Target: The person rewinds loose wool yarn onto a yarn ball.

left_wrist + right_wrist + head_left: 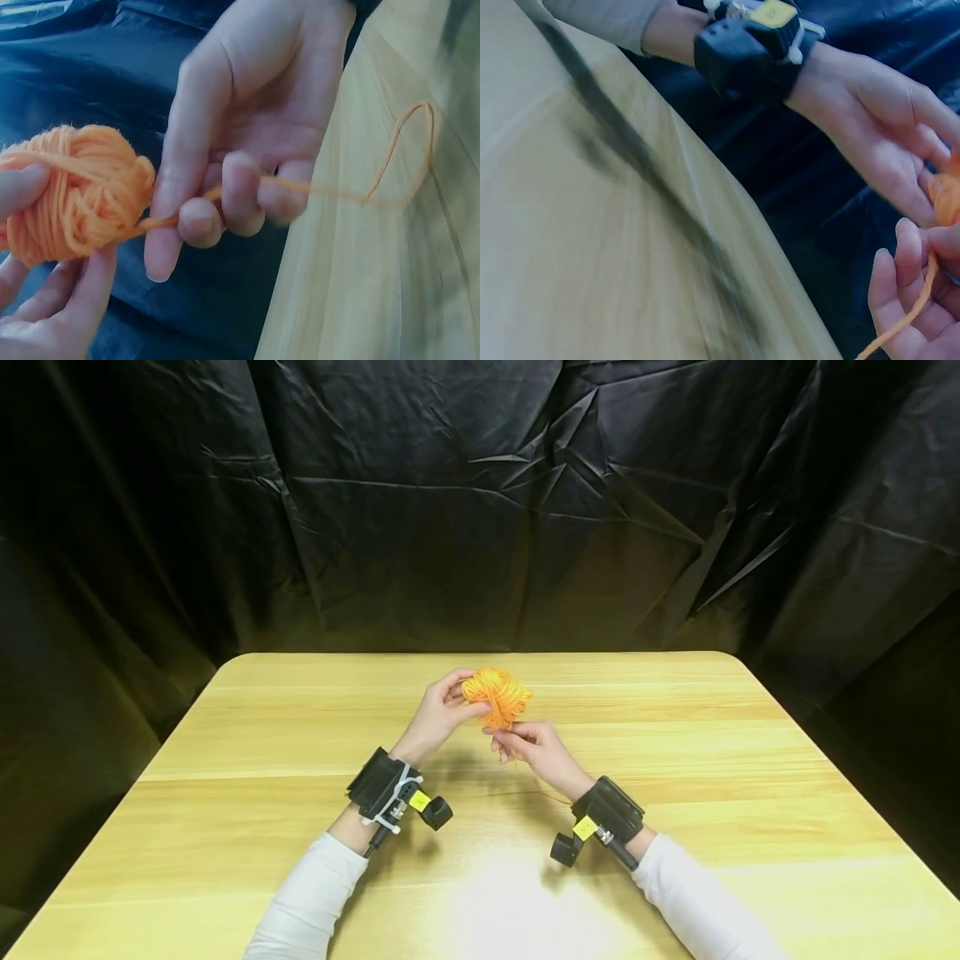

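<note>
A ball of orange yarn point(497, 693) is held up over the far half of the table. My left hand point(435, 717) grips it from the left, thumb on the near side and fingers behind. Just below and right of the ball, my right hand point(549, 758) pinches the yarn strand close to where it leaves the winding. In the left wrist view the strand point(330, 189) runs across the right hand's fingers and trails off in a loose loop point(427, 124). The right wrist view shows only an edge of the ball point(946, 199), with the strand point(913, 315) hanging beneath.
The light wooden table point(247, 735) has rounded far corners. Behind it hangs a creased black curtain point(405, 543). Each wrist wears a black band with a small camera, the left band point(375, 783) and the right band point(617, 808). Glare lies on the near tabletop.
</note>
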Demonstrator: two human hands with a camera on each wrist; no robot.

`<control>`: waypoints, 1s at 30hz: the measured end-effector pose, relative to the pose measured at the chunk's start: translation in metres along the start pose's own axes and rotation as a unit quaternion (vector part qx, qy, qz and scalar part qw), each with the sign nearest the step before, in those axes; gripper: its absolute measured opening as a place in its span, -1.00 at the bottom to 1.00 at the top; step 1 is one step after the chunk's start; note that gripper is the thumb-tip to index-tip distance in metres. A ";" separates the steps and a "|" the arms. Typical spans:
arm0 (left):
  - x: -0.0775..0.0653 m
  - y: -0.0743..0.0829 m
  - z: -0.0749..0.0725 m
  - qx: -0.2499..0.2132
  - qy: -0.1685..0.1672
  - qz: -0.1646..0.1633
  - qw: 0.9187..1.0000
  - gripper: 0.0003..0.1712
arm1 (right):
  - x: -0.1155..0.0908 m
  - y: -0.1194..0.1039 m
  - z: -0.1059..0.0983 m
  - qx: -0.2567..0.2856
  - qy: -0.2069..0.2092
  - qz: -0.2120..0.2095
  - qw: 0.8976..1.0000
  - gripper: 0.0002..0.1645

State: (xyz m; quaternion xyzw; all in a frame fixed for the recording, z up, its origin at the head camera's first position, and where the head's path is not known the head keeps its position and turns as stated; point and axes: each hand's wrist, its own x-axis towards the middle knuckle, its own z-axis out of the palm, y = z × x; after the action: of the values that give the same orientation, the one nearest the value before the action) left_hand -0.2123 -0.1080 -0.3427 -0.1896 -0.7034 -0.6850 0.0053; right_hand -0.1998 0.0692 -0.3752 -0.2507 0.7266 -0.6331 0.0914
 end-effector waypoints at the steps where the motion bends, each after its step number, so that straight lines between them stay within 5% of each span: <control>1: 0.000 0.000 0.000 0.003 0.003 0.003 1.000 -0.55 | -0.001 -0.001 0.001 -0.003 -0.007 -0.002 1.000 -0.69; 16: -0.001 0.000 -0.004 0.026 0.012 -0.016 0.999 -0.54 | -0.015 -0.029 -0.005 -0.168 -0.032 -0.016 0.985 -0.72; 30: -0.003 0.002 -0.004 0.075 -0.048 -0.019 0.996 -0.47 | -0.010 -0.069 -0.028 -0.167 -0.029 -0.035 0.985 -0.75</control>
State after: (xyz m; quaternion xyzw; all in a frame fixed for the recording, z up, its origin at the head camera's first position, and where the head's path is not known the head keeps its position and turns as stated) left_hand -0.2104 -0.1124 -0.3415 -0.2081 -0.7560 -0.6200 -0.0268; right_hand -0.1866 0.0934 -0.3058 -0.3058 0.8100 -0.4982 0.0468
